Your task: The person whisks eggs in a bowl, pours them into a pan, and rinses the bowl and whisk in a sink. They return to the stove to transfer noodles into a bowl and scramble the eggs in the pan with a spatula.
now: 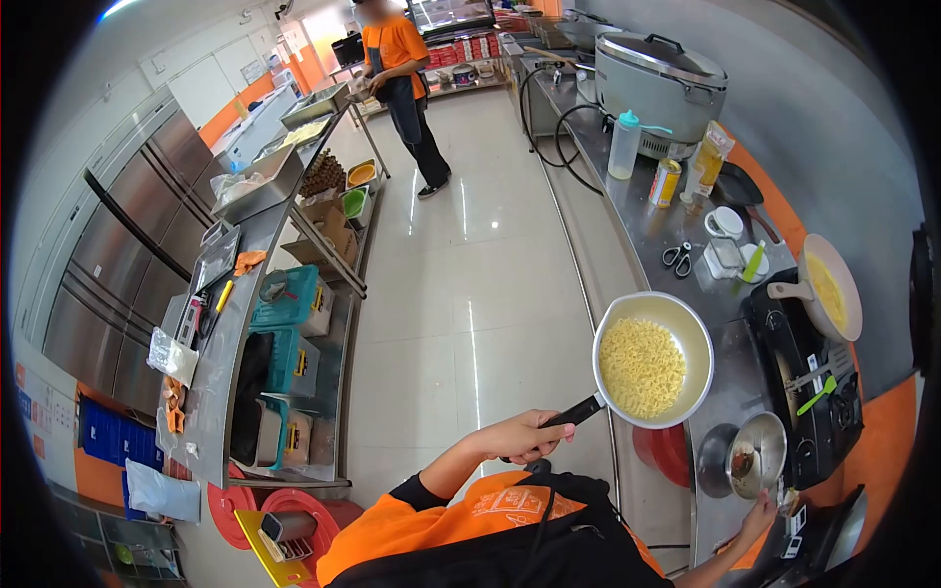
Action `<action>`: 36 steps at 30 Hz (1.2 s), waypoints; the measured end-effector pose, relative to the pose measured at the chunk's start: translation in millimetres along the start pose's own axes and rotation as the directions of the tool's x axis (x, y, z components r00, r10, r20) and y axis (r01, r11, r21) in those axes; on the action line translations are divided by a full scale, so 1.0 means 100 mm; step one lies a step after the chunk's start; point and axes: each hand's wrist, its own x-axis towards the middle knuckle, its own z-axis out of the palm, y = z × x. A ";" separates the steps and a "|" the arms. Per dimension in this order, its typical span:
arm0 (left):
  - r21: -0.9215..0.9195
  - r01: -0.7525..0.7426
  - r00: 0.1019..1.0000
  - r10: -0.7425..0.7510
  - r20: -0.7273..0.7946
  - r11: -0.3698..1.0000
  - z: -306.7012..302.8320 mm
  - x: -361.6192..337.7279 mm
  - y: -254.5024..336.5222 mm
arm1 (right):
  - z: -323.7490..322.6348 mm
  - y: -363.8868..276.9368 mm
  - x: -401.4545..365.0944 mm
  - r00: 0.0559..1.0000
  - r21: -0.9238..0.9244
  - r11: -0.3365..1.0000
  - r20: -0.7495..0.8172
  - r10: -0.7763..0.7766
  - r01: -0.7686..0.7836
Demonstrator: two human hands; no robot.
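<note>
My left hand [529, 436] is closed around the black handle of a white saucepan [700, 367]. Pale curly noodles [642, 367] lie inside the pan, which hangs beside the counter edge over the floor. At the lower right, my right hand [758, 516] has its fingers closed at the handle end of a small metal pan [774, 441]. That pan has brown residue inside and is by the counter's front part. Just behind it is a black portable stove [814, 431], with a green-handled utensil [817, 395] and a slotted turner [818, 370] on it.
A pale frying pan [851, 294] with yellow food sits at the stove's back. Scissors [676, 258], a squeeze bottle [623, 145], a can [665, 183] and a large rice cooker [662, 88] stand along the counter. A co-worker [397, 59] stands by the left table [240, 323].
</note>
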 end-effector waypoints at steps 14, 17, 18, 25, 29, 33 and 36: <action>0.005 -0.030 0.999 0.030 -0.015 1.000 0.38 0.27 0.06 | -0.22 -0.19 0.16 0.837 0.253 0.963 -0.504 0.213 -0.092; -0.006 -0.031 0.999 0.031 -0.007 1.000 0.50 0.39 0.09 | -0.41 -0.21 0.34 0.908 0.614 0.785 -0.281 0.312 -0.081; -0.004 -0.032 0.999 0.032 -0.003 0.999 0.55 0.44 0.09 | -0.38 -0.62 0.26 0.864 0.707 0.705 -0.323 0.387 -0.052; -0.004 -0.045 0.998 0.045 0.036 0.999 0.89 0.79 0.12 | -0.26 -1.52 0.23 0.995 0.956 0.285 0.048 0.083 -0.070; 0.047 -0.036 0.999 0.036 0.006 0.998 1.06 0.89 0.20 | 0.00 -2.25 0.33 0.950 0.911 0.354 0.278 -0.143 -0.214; 0.061 -0.081 0.997 0.082 -0.012 0.995 1.14 1.06 0.19 | 0.11 -3.46 0.14 0.837 0.868 0.496 0.250 -0.487 0.030; 0.067 -0.069 0.996 0.072 -0.046 0.995 1.24 1.11 0.23 | 0.11 -4.10 -0.07 0.720 0.951 0.263 0.069 -0.691 0.161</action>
